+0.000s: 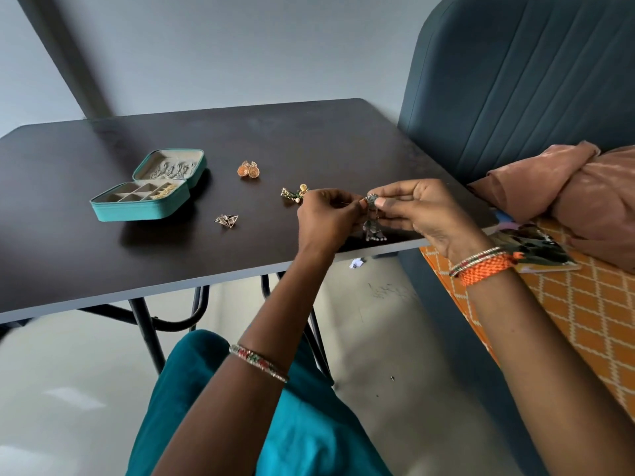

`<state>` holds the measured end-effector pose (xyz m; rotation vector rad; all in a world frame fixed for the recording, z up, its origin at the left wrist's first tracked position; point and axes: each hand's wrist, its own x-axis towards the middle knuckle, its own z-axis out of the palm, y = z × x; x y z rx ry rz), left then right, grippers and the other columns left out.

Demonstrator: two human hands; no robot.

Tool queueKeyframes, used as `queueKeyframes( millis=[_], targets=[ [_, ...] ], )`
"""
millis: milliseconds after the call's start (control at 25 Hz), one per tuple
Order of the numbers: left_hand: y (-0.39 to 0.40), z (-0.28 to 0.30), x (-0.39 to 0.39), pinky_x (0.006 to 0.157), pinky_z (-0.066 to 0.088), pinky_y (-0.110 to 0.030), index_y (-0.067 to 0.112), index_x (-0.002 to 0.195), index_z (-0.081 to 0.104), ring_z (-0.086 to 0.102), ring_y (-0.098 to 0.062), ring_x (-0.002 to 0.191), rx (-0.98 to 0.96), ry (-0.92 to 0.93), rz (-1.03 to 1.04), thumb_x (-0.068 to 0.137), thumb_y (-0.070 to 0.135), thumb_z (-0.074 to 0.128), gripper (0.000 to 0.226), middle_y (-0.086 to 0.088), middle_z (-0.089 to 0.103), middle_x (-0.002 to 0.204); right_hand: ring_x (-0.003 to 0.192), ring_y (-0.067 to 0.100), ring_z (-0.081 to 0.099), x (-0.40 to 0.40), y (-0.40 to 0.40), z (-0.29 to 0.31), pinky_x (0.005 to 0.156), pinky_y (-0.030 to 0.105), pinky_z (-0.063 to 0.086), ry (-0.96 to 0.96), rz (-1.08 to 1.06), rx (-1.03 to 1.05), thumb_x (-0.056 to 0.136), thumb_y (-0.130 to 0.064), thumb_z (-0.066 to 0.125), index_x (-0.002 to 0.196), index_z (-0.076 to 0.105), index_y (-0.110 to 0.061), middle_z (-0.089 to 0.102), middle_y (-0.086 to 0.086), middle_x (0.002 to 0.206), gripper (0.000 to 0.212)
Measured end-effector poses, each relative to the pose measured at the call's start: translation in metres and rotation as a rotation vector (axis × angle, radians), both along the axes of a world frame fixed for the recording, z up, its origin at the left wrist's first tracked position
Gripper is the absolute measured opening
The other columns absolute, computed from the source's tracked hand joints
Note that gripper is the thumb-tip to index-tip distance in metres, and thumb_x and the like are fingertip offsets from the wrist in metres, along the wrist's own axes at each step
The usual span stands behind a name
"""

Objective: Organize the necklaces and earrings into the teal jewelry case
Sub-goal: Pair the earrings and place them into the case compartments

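Note:
The teal jewelry case lies open at the table's left; its lid holds several silver pieces and one tray compartment holds gold pieces. Both hands work above the table's near right edge. My right hand pinches the top of a dark silver dangling earring, which hangs down between the hands. My left hand pinches at the earring's post from the left. On the table lie a pair of round orange earrings, a green and gold earring just behind my left hand, and a silver triangular earring.
The dark table stands on black folding legs. A blue padded seat back rises at the right, with a brown cloth bundle and a printed card on an orange patterned cover. My teal-clad knee is below.

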<state>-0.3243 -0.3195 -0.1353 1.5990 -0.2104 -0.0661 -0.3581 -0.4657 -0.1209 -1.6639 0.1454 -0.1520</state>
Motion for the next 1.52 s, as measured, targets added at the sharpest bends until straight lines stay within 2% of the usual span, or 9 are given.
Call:
queueKeyframes(
  millis=[160, 400, 520, 680, 1000, 1160, 1240, 1320, 1520],
  targets=[
    [-0.008, 0.000, 0.022, 0.049, 0.052, -0.025, 0.014, 0.075, 0.069, 0.067, -0.019, 0.061, 0.215, 0.004, 0.051, 0.082, 0.016, 0.071, 0.008, -0.006, 0.070, 0.072, 0.062, 0.002, 0.067, 0.026, -0.003, -0.003, 0.053, 0.015, 0.052, 0.019, -0.025, -0.180, 0.085, 0.002, 0.065, 0.087, 0.068, -0.008, 0.070, -0.001, 0.070, 0.010],
    [-0.015, -0.007, 0.044, 0.067, 0.053, -0.029, 0.022, 0.077, 0.073, 0.068, -0.020, 0.078, 0.393, -0.056, 0.147, 0.075, 0.031, 0.075, 0.009, 0.003, 0.069, 0.073, 0.053, 0.003, 0.049, 0.050, -0.009, -0.005, 0.037, 0.011, 0.034, 0.030, -0.091, -0.434, 0.083, -0.013, 0.071, 0.085, 0.072, -0.006, 0.064, 0.007, 0.074, 0.008],
    [-0.016, -0.011, 0.048, 0.073, 0.056, -0.035, 0.022, 0.079, 0.074, 0.068, -0.024, 0.080, 0.426, -0.070, 0.164, 0.074, 0.033, 0.076, 0.013, -0.001, 0.071, 0.078, 0.033, -0.002, 0.044, 0.054, -0.010, -0.007, 0.035, 0.007, 0.028, 0.026, -0.109, -0.439, 0.082, -0.012, 0.071, 0.088, 0.073, -0.003, 0.061, 0.003, 0.067, 0.011],
    [-0.017, -0.010, 0.051, 0.078, 0.056, -0.037, 0.020, 0.083, 0.074, 0.067, -0.023, 0.082, 0.438, -0.066, 0.154, 0.079, 0.029, 0.072, 0.010, 0.001, 0.070, 0.077, 0.039, -0.001, 0.044, 0.057, -0.011, -0.009, 0.035, 0.009, 0.028, 0.059, -0.129, -0.425, 0.086, -0.015, 0.067, 0.092, 0.072, -0.002, 0.061, 0.000, 0.067, 0.015],
    [0.047, 0.038, 0.069, 0.038, 0.030, -0.015, 0.018, 0.085, 0.070, 0.037, -0.002, 0.036, 0.167, -0.190, 0.260, 0.092, 0.023, 0.054, 0.018, 0.010, 0.046, 0.046, 0.055, 0.005, 0.049, 0.054, 0.013, 0.032, 0.038, 0.014, 0.034, -0.140, -0.129, -0.353, 0.090, -0.011, 0.059, 0.086, 0.071, -0.016, 0.066, -0.003, 0.072, 0.014],
    [0.106, 0.049, 0.105, 0.043, 0.045, -0.019, 0.010, 0.089, 0.069, 0.046, -0.001, 0.036, 0.307, -0.205, 0.297, 0.091, 0.011, 0.054, 0.015, 0.000, 0.054, 0.060, 0.057, 0.003, 0.054, 0.090, 0.061, 0.044, 0.045, 0.018, 0.044, -0.178, -0.011, -0.360, 0.087, -0.013, 0.061, 0.080, 0.071, -0.020, 0.067, -0.006, 0.070, 0.015],
    [0.122, 0.038, 0.126, 0.056, 0.056, -0.029, 0.001, 0.093, 0.069, 0.057, -0.006, 0.045, 0.417, -0.159, 0.308, 0.090, 0.009, 0.057, 0.015, -0.005, 0.059, 0.065, 0.063, 0.009, 0.057, 0.122, 0.089, 0.038, 0.053, 0.024, 0.051, -0.136, 0.022, -0.372, 0.085, -0.010, 0.060, 0.079, 0.072, -0.014, 0.065, -0.005, 0.068, 0.014],
    [0.129, 0.025, 0.142, 0.074, 0.057, -0.041, 0.001, 0.095, 0.070, 0.067, -0.029, 0.069, 0.522, -0.143, 0.359, 0.089, 0.013, 0.059, 0.017, -0.016, 0.068, 0.076, 0.069, 0.015, 0.061, 0.154, 0.112, 0.026, 0.068, 0.033, 0.057, -0.080, 0.003, -0.481, 0.083, -0.010, 0.061, 0.077, 0.073, -0.008, 0.065, -0.003, 0.067, 0.014],
    [0.123, 0.013, 0.164, 0.078, 0.045, -0.031, 0.002, 0.098, 0.069, 0.063, -0.034, 0.100, 0.684, -0.136, 0.368, 0.090, 0.023, 0.060, 0.025, -0.022, 0.069, 0.100, 0.091, 0.028, 0.068, 0.201, 0.136, 0.002, 0.077, 0.027, 0.052, 0.025, -0.057, -0.723, 0.080, -0.018, 0.068, 0.083, 0.076, -0.010, 0.073, 0.012, 0.094, 0.012]
  ],
)
